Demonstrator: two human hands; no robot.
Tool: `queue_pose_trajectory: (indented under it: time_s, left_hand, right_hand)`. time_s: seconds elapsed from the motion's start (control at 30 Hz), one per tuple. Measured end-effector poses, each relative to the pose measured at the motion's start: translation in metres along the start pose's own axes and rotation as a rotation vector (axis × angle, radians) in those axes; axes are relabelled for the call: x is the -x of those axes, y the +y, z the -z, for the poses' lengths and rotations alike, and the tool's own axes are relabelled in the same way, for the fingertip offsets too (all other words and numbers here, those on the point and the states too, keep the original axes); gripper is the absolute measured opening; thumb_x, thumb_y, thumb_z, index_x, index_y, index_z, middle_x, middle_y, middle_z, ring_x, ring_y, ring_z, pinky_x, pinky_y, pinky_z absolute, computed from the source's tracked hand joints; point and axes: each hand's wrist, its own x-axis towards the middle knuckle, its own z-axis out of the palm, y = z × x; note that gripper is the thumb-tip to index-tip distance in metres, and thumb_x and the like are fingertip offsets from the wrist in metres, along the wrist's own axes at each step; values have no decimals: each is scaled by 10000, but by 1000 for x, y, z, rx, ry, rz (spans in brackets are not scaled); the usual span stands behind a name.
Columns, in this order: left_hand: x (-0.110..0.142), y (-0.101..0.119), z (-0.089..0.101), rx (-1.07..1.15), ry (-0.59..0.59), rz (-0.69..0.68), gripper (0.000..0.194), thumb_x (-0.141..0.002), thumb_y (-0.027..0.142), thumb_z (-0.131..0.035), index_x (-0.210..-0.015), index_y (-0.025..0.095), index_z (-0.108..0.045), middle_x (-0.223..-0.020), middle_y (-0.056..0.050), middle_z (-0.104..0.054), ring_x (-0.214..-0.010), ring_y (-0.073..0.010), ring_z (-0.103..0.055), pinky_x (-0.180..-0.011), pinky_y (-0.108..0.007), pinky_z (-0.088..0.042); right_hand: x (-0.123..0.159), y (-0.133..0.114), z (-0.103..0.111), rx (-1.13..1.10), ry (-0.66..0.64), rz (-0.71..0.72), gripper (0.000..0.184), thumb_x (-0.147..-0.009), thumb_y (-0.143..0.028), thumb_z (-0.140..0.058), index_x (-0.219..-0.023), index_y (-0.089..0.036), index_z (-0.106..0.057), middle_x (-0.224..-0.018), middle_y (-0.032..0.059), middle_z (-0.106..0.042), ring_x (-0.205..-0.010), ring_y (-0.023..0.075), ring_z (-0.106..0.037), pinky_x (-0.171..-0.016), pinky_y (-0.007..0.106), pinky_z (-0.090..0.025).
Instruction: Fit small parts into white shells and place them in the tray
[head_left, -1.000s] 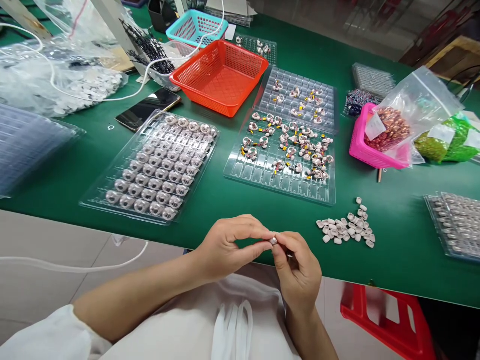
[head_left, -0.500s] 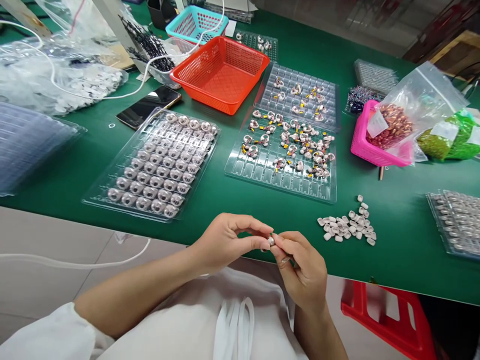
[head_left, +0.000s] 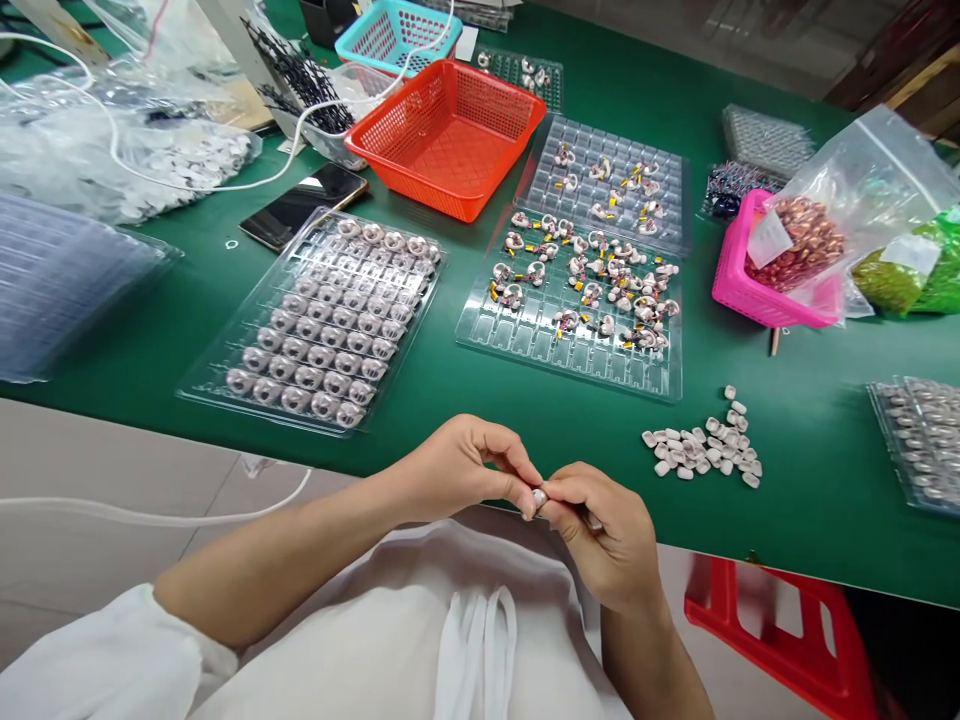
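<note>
Between the fingertips of my left hand [head_left: 476, 470] and my right hand [head_left: 600, 525] is a small shiny rounded shell piece [head_left: 538, 497], pinched from both sides near the table's front edge. My fingers cover most of it, so its exact kind is hidden. Ahead on the left, a clear tray [head_left: 319, 320] holds rows of similar pale, rounded pieces with holes. Straight ahead, another clear tray [head_left: 502, 340] carries several small white parts with wires and yellow bits [head_left: 589, 290]. A scatter of small off-white caps [head_left: 705, 450] lies to the right of my right hand.
A red basket [head_left: 450, 150] and a turquoise basket [head_left: 397, 40] stand at the back. The phone [head_left: 300, 205] lies beside a white cable. At right are a pink basket [head_left: 776, 275] with a bag of copper-coloured pieces and stacked trays [head_left: 919, 440]. Below the table is a red stool [head_left: 787, 625].
Both hands have drawn closer together around the small piece, and the left fingertips have closed in on it. The view has shifted slightly. Things on the table look unmoved.
</note>
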Motion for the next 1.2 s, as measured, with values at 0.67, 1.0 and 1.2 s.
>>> queue_pose_trajectory:
  time_s: [0.67,1.0,1.2]
  left_hand:
    - [5,10,-17,-330,180,-273,104,-768,221,-787,-839,152,-820,-819,-74,-806,-756,-192,-734,-724,-278,-565]
    - [7,5,-17,-409,229,-457,114,-804,182,-737,-872,121,-805,-824,-96,-799,-763,-187,-740,-733,-270,-573]
    - [7,3,-17,-414,245,-490,94,-799,167,-732,-861,140,-799,-812,-73,-799,-751,-170,-739,-720,-254,-574]
  right_hand:
    - [18,10,-13,0,253,-147,233,-943,-116,-626,-1105,-264,-706,-980,46,-706,-831,169,-682,-633,269,-553]
    - [16,12,-25,-85,360,-182,199,-920,-114,-660,-1032,-261,-735,-944,39,-704,-856,178,-665,-704,305,-558]
    - [17,16,-26,-136,358,-180,230,-928,-106,-649,-1053,-278,-735,-950,26,-702,-868,166,-665,-691,280,-558]
